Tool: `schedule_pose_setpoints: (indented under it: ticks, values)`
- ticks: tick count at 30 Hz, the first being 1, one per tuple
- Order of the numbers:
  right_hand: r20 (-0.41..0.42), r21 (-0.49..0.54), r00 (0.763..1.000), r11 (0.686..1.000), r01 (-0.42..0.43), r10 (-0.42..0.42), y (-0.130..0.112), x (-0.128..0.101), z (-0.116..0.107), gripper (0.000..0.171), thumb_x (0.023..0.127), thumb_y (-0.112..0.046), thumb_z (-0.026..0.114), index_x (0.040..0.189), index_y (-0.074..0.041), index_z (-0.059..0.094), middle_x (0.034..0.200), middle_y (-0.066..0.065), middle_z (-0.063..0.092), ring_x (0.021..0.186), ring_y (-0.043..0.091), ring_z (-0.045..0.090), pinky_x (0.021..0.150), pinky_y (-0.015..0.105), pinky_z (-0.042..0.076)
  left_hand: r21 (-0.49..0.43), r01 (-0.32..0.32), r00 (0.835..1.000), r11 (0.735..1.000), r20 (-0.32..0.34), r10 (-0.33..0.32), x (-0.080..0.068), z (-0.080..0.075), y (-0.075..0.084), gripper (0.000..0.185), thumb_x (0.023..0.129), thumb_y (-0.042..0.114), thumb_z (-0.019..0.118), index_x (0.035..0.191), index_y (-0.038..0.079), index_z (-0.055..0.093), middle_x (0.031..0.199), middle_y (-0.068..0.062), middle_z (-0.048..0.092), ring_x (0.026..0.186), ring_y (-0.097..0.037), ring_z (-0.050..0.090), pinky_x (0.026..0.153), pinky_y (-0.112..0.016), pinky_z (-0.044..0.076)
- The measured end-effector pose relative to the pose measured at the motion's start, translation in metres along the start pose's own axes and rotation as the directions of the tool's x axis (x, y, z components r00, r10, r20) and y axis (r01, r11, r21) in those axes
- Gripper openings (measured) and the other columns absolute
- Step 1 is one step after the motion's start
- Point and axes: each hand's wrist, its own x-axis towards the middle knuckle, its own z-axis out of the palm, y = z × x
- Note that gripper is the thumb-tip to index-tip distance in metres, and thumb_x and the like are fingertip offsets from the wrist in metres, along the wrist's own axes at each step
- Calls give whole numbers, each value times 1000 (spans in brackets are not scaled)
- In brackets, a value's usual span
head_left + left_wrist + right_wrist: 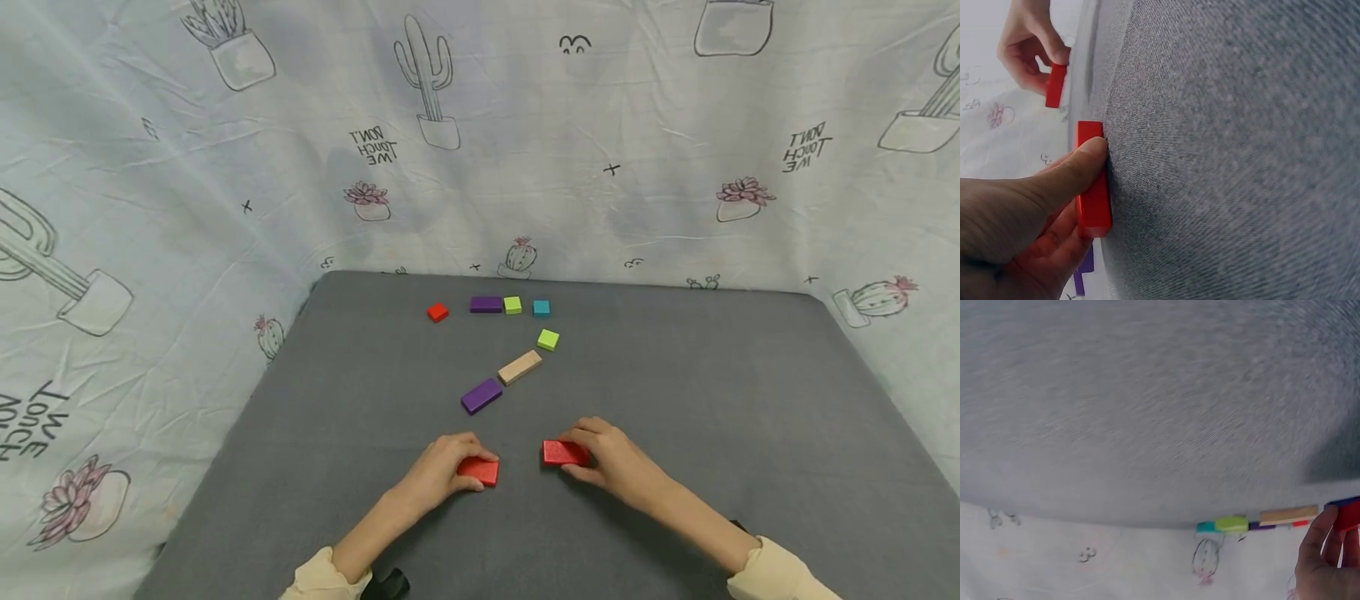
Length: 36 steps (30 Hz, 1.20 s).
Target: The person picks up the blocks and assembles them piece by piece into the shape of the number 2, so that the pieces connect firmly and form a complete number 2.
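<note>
Overhead first, head view: left hand point(442, 468) grips a red rectangular wooden block point(480, 471) on the grey felt-covered table point(750, 400); right hand point(611, 457) grips a second red wooden block point(565, 452). At 12 o'clock lie purple, beige and green blocks, well apart.
Left wrist view: thumb and fingers pinch the block.
Right wrist view: fingertips only, grip unclear.
Judgement: grasping step; lifting would come next.

Soft, even light fell from above, and my hands cast only faint shadows on the grey table point(675, 400). The head view bowed at its edges. My right wrist view was smeared with motion blur; the left was sharp up close, hazy beyond.
</note>
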Motion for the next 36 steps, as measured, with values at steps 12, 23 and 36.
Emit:
schedule_pose_setpoints:
  ticks: [12, 23, 36]
  values:
    - [-82, 34, 996, 999, 22, -19, -3, -13, -20, 31, 70, -9, 85, 97, -8, 71, 91, -4, 62, 78, 7, 52, 63, 20, 48, 4, 8, 1000, 1000, 3, -8, 1, -2, 0, 35, 72, 18, 82, 105, 10, 74, 95, 1, 66, 87, -15, 61, 74, -30, 50]
    - [-53, 37, 999, 999, -2, 4, -19, -4, -15, 30, 72, -13, 84, 99, -9, 71, 94, -3, 63, 82, 9, 53, 66, 22, 50, 19, 15, 1000, 1000, 2, -15, 1, -1, 1, 35, 72, 18, 82, 105, 11, 75, 95, 2, 66, 86, -13, 60, 74, -29, 50]
    - [-37, 12, 999, 1000, -9, 9, -24, 12, -4, 29, 74, -14, 83, 99, -7, 71, 94, -2, 64, 82, 10, 54, 68, 24, 51, 10, 9, 1000, 1000, -4, -9, -1, 1, -1, 35, 70, 19, 83, 104, 11, 75, 92, 3, 65, 82, -10, 58, 71, -25, 48]
